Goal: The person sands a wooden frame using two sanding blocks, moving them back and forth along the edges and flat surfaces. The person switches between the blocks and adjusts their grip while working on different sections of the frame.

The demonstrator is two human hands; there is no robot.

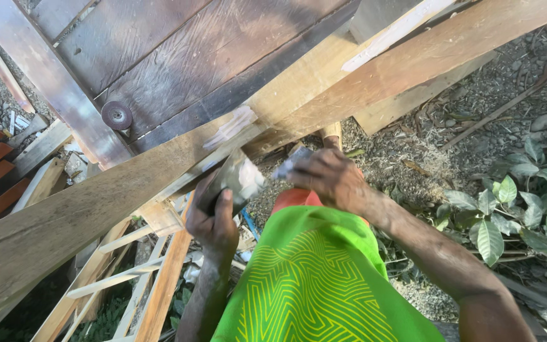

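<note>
**Holding filler at the plank edge**

Gripping a small smeared pad (240, 178), the left hand (213, 218) is closed round it just under the long plank (159, 171). The right hand (330, 180) pinches a thin grey blade (289, 166) beside it. The pad looks light, stiff and messy, best held from below; pale paste patches the plank edge.

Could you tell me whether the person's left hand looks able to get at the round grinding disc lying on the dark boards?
Probably not as things stand: the left hand grips a small tub under the long plank, and that plank lies between it and the disc.
</note>
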